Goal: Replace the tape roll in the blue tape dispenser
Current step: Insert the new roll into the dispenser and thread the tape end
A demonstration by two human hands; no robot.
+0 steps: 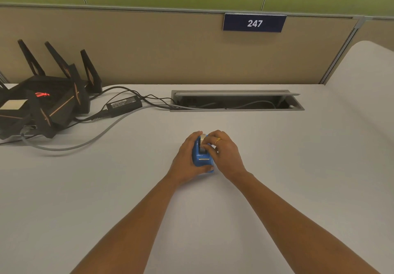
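A small blue tape dispenser [203,160] stands on the white desk [277,188], its cutter end toward me. My left hand [187,158] grips it from the left, thumb curled round its near end. A tape roll [203,143] sits in the top of the dispenser, mostly hidden. My right hand [223,152], with a gold ring, comes in from the right and its fingertips pinch the roll.
A black router [42,103] with upright antennas sits at the far left, with a power brick [124,104] and cables trailing into an open cable tray [236,102] at the desk's back. A beige partition with a sign reading 247 [254,23] stands behind.
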